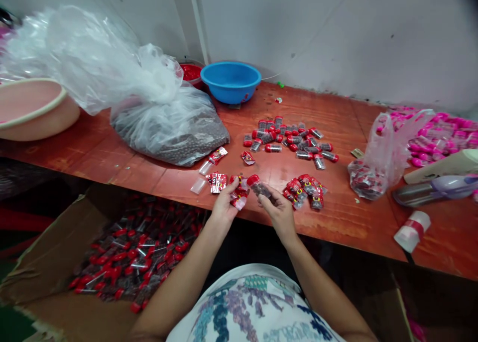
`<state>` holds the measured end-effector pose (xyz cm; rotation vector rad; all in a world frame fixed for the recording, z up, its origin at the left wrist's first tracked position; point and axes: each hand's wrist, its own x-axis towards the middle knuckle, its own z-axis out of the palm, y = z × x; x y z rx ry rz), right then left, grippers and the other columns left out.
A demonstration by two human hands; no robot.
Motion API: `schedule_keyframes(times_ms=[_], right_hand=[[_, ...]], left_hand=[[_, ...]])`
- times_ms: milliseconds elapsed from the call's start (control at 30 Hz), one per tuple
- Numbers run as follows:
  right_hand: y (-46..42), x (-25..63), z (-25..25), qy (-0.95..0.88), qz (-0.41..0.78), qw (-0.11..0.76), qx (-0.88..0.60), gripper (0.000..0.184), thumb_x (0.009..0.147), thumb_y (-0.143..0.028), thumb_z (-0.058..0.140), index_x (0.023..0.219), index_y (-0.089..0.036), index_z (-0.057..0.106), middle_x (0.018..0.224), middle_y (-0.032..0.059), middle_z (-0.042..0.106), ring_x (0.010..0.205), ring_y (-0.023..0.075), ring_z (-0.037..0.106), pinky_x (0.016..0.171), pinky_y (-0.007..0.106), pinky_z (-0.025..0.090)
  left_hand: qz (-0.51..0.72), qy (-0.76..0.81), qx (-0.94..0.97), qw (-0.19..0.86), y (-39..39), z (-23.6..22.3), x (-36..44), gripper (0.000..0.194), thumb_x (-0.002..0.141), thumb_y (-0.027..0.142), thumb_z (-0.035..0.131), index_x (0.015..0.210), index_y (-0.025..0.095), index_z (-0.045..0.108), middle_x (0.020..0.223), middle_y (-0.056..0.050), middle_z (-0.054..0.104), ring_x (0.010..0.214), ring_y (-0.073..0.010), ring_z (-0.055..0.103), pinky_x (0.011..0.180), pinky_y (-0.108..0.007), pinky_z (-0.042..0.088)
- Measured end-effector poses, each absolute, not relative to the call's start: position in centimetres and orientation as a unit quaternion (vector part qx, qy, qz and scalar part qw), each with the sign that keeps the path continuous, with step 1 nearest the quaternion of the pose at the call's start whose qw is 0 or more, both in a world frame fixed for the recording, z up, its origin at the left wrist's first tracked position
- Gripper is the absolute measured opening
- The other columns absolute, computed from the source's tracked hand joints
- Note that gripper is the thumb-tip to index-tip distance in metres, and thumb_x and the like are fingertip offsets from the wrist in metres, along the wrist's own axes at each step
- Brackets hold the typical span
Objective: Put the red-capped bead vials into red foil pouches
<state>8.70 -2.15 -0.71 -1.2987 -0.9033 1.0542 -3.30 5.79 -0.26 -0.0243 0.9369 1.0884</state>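
Both hands [251,207] over the table's near edge [257,216], left pinching red wrappers [239,192], right a red-capped tube [259,186].

The one camera sits on the person's head. It looks forward and steeply down, from close above the hands [249,201], over the tabletop [336,192] and up to the wall behind.

- Red packets [305,190] on the surface [336,227]: print too small to read.
- Shirt [257,304]: pale, script-like print, not legible.
- No words or numbers readable.
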Motion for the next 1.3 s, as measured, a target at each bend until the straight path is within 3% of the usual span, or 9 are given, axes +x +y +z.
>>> schedule_keyframes(times_ms=[333, 533, 800, 1000, 1167, 1300], right_hand=[[-2.8, 8.7, -0.1, -0.319, 0.489, 0.619, -0.526, 0.043, 0.075, -0.029, 0.068, 0.116, -0.022, 0.058, 0.087, 0.0003, 0.067, 0.066, 0.0114, 0.06, 0.062, 0.025, 0.053], [-3.3, 9.0, 0.3, -0.336, 0.486, 0.62, -0.516, 0.036, 0.076, -0.03, 0.067, 0.111, -0.023, 0.061, 0.093, 0.0012, 0.067, 0.067, 0.0114, 0.059, 0.062, 0.026, 0.053], [-3.8, 10.1, 0.2, -0.382, 0.481, 0.585, -0.53, 0.036, 0.076, -0.029, 0.068, 0.111, -0.025, 0.066, 0.086, -0.0001, 0.068, 0.068, 0.0122, 0.058, 0.065, 0.027, 0.051], [-4.0, 10.7, 0.1, -0.4, 0.466, 0.589, -0.525, 0.032, 0.076, -0.026, 0.068, 0.108, -0.027, 0.069, 0.098, 0.0009, 0.07, 0.083, 0.0156, 0.062, 0.077, 0.031, 0.051], [-4.1, 11.2, 0.3, -0.38, 0.498, 0.58, -0.522, 0.035, 0.075, -0.029, 0.07, 0.11, -0.024, 0.068, 0.084, 0.0001, 0.069, 0.069, 0.0138, 0.061, 0.065, 0.029, 0.052], [-4.4, 10.9, 0.2, -0.371, 0.502, 0.589, -0.513, 0.036, 0.077, -0.029, 0.068, 0.112, -0.024, 0.065, 0.083, -0.0002, 0.069, 0.067, 0.0133, 0.06, 0.064, 0.029, 0.052]], left_hand=[[0.55, 0.401, 0.082, 0.728, 4.8, 0.5, -2.8, 0.019, 0.064, 0.004, 0.074, 0.076, 0.014, 0.064, 0.071, -0.001, 0.07, 0.064, -0.0134, 0.066, 0.07, -0.027, 0.054], [0.555, 0.392, 0.181, 0.711, 4.1, 1.3, -2.8, 0.027, 0.057, 0.011, 0.08, 0.079, 0.014, 0.064, 0.074, -0.001, 0.07, 0.065, -0.0151, 0.066, 0.066, -0.03, 0.054], [0.54, 0.397, 0.242, 0.701, 3.9, 1.9, -2.9, 0.026, 0.055, 0.011, 0.081, 0.075, 0.014, 0.064, 0.072, 0.001, 0.068, 0.063, -0.0123, 0.064, 0.067, -0.027, 0.053], [0.513, 0.392, 0.274, 0.713, 3.6, 2.1, -2.8, 0.029, 0.052, 0.011, 0.082, 0.075, 0.013, 0.065, 0.07, 0.001, 0.067, 0.063, -0.0129, 0.064, 0.066, -0.027, 0.053], [0.484, 0.394, 0.32, 0.713, 3.5, 2.6, -3.1, 0.043, 0.05, 0.012, 0.084, 0.09, 0.014, 0.068, 0.073, -0.001, 0.069, 0.065, -0.0152, 0.065, 0.065, -0.028, 0.054], [0.47, 0.401, 0.324, 0.716, 3.3, 2.6, -3.0, 0.038, 0.049, 0.014, 0.084, 0.084, 0.013, 0.069, 0.076, -0.003, 0.071, 0.067, -0.0168, 0.066, 0.068, -0.03, 0.054]])
